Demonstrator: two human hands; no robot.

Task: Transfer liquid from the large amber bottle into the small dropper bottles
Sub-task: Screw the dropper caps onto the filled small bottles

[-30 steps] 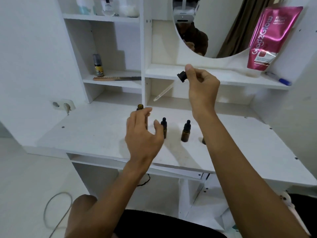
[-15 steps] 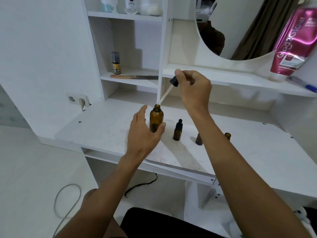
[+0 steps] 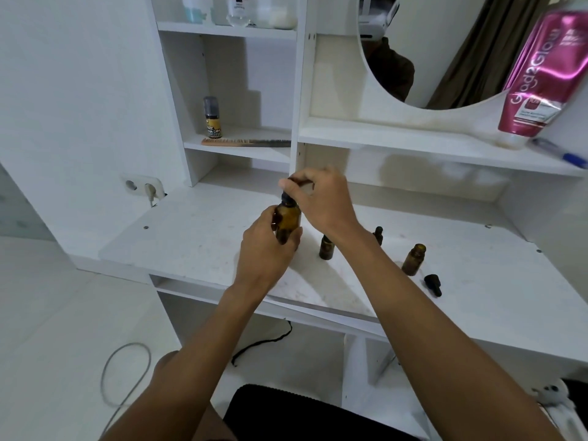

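Note:
The large amber bottle stands on the white desk, and my left hand is wrapped around its lower body. My right hand pinches the black dropper cap that sits on the bottle's neck; the glass pipette is down inside. To the right stand three small amber dropper bottles: one capped just behind my right wrist, another capped farther back, and an uncapped one. A loose black dropper cap lies beside the uncapped bottle.
Shelves rise behind the desk, holding a small yellow-labelled bottle and a comb. A pink pouch and a blue pen rest on the right shelf under a round mirror. A wall socket sits at left.
My right hand has lowered the dropper from above the large bottle into its neck, so the cap now sits on top. My left hand has closed around the bottle.

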